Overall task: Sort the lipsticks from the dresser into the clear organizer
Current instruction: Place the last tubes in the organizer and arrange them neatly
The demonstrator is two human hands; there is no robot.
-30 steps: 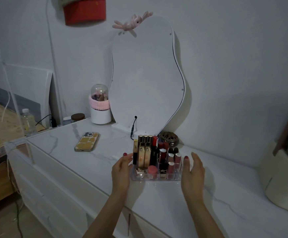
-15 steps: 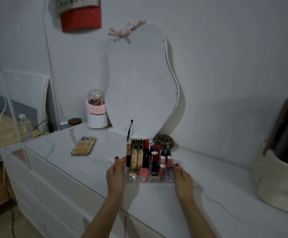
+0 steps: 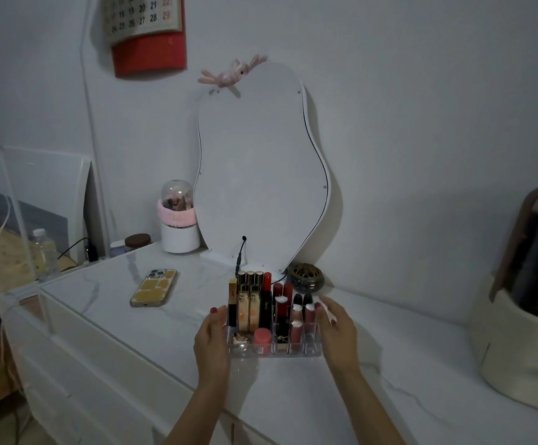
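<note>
The organizer [image 3: 274, 346] is sitting on the counter [image 3: 341, 399] just below the centre of the frame, in front of the mirror [image 3: 261, 175], and it is holding the lipsticks [image 3: 266, 308] upright in its compartments, the taller ones at the back. No loose lipstick is showing anywhere on the counter, so the sorting is looking finished and the step in hand is likely squaring or shifting the filled organizer.

The left hand [image 3: 211, 343] is lying against the organizer's left side with its fingers straight and together. The right hand [image 3: 338, 332] is sitting at the right side with its fingers straight and slightly spread; whether it is touching the wall I cannot tell.

Any next move is calling for an even press from both sides and a low, level slide, since the tall tubes are likely to tip if the organizer is tilted.

The counter's front edge is running from middle left to lower right, close below the hands, so pulling forward is leaving little room. Behind, a dark round ornament [image 3: 305, 277] and the mirror's cable are crowding the back. A phone [image 3: 154, 287] is lying well to the left, and a cream case [image 3: 524, 345] is standing far right; bare counter is lying between organizer and case
</note>
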